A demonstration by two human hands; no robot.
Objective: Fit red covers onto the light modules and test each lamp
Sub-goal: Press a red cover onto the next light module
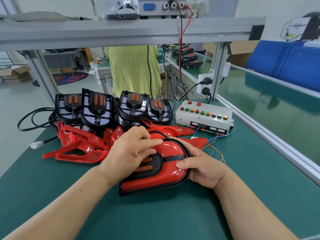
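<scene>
One light module (pixel 152 189), fitted with its red cover (pixel 173 149), was held on the desk (pixel 155 220) just in front of the test box (pixel 187 119). The left hand (pixel 129 151) grip was closed over its top, and the right hand (pixel 202 168) grip was curled round its rim. Labels (pixel 213 128) on the test box were too small to be read.

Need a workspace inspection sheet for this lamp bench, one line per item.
Surface: green bench mat, flat.
Job's things: lamp with red cover fitted, held at centre; bare modules in a row behind; loose red covers piled at left; test box at right.
Clutter: nothing seen.
Grips: left hand presses on the cover, fingers curled; right hand grips the lamp's right edge.
Cables: black cable looped at left; coloured wires run from the test box.
Surroundings: aluminium frame overhead; person in yellow-green top beyond.
</scene>
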